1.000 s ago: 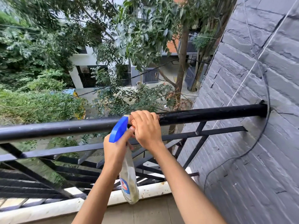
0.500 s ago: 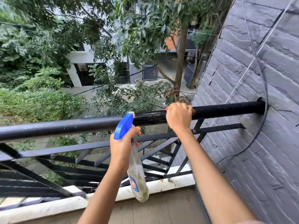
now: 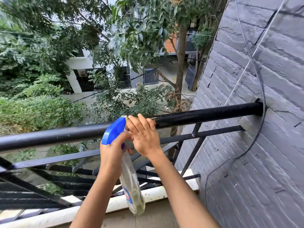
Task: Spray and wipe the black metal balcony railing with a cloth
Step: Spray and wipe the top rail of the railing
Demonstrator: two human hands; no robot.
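Location: open balcony above a yard. Far left, beyond the edge, dense trees [image 3: 41, 55] and a pale building [image 3: 82, 63] with barred openings.

Railing [image 3: 49, 137]: black metal, with a round top bar running from the left edge to the right wall, a thinner bar below it and slanted bars lower down. The left stretch of the top bar reads dull and greyish. At its foot is a white ledge [image 3: 49, 216], speckled with dirt, and then the tan floor [image 3: 156, 218].

Centre: the left hand [image 3: 111, 150] grips the neck of a clear spray bottle [image 3: 131, 186], body hanging down, blue trigger head [image 3: 115, 130] up against the top bar. Just beside it, the right hand [image 3: 143, 135] lies on the top bar, fingers curled over it. No cloth can be made out under the hand.

Right of the hands the top bar is glossy black with wet streaks. It ends in a socket in the grey stone-clad wall [image 3: 263, 63]. A black cable [image 3: 246, 153] loops down the wall around the socket, and a thin white cord [image 3: 238, 79] crosses the wall diagonally.
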